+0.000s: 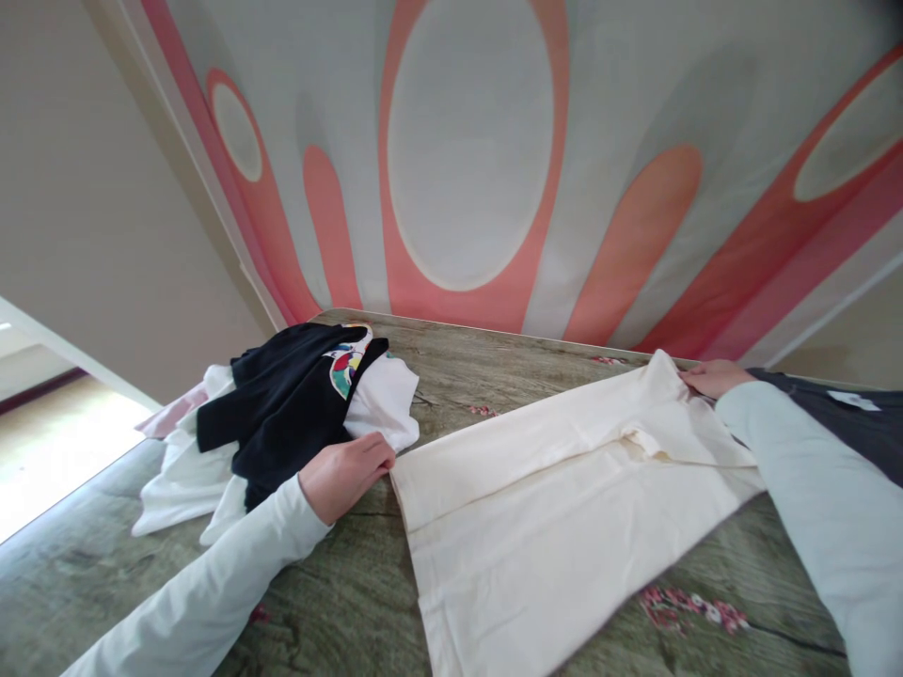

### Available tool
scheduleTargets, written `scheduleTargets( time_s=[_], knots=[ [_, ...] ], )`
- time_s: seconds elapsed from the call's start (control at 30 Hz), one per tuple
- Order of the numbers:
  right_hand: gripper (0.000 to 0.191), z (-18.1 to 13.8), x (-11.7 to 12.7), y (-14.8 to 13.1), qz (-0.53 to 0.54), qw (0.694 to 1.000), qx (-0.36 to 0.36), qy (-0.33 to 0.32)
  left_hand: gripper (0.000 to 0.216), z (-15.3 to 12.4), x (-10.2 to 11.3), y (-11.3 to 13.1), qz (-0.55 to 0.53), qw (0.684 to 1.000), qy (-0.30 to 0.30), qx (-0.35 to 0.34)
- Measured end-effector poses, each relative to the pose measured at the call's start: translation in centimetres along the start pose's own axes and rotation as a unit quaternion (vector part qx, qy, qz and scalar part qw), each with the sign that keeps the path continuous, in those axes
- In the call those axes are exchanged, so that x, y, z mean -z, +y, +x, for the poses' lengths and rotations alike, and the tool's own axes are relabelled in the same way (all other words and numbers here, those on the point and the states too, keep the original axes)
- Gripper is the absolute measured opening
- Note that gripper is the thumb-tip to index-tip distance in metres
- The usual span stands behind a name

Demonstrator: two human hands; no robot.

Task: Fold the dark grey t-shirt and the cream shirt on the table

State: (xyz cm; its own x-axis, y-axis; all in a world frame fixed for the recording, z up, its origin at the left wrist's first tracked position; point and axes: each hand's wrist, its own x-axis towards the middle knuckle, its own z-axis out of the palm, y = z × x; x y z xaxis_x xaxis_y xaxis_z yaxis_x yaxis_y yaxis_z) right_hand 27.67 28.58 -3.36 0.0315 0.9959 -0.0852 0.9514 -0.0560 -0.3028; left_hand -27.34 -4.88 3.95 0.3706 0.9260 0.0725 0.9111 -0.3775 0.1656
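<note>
Left fingers (379,451) pinch 1 hem corner of cream trousers (522,545), lower center-right of frame; my right fingers (695,375) grip the upper-right end. Mostly spread flat, I'd say; creases left.

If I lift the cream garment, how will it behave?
The cream garment will probably hang floppy, given its soft creases. Spread mostly flat on the table, it seems unlikely to roll; its rumpled fold may shift.
</note>
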Motion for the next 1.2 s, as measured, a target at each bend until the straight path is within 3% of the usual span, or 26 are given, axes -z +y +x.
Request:
scheduleTargets(
  time_s=[0.1,0.3,0.53,0.73,1.0,1.2],
  knots=[
    [0.028,-0.7,0.4,-0.4,-0.017,0.999,-0.025,-0.035,0.024,-0.3,0.4,0.8,-0.005,1.0,0.018,-0.021],
    [0.019,-1.2,0.6,0.2,-0.006,0.999,-0.021,-0.029,0.021,-0.6,1.5,2.4,-0.004,0.995,0.019,-0.094],
    [0.02,-1.0,0.5,0.3,-0.009,0.999,-0.017,-0.034,0.022,-0.3,1.2,3.2,0.006,0.989,0.031,-0.141],
    [0.021,-1.2,0.4,0.3,0.009,0.998,-0.049,-0.024,0.027,-0.4,1.5,2.9,0.028,0.99,0.032,-0.137],
    [0.024,-0.3,-0.2,0.7,-0.014,0.997,-0.057,-0.042,0.022,-0.6,1.3,2.3,-0.008,0.991,-0.033,-0.131],
    [0.028,-1.3,0.3,1.4,-0.007,0.999,-0.022,-0.033,0.024,-0.4,1.5,1.6,-0.076,0.993,0.025,-0.091]
  ],
)
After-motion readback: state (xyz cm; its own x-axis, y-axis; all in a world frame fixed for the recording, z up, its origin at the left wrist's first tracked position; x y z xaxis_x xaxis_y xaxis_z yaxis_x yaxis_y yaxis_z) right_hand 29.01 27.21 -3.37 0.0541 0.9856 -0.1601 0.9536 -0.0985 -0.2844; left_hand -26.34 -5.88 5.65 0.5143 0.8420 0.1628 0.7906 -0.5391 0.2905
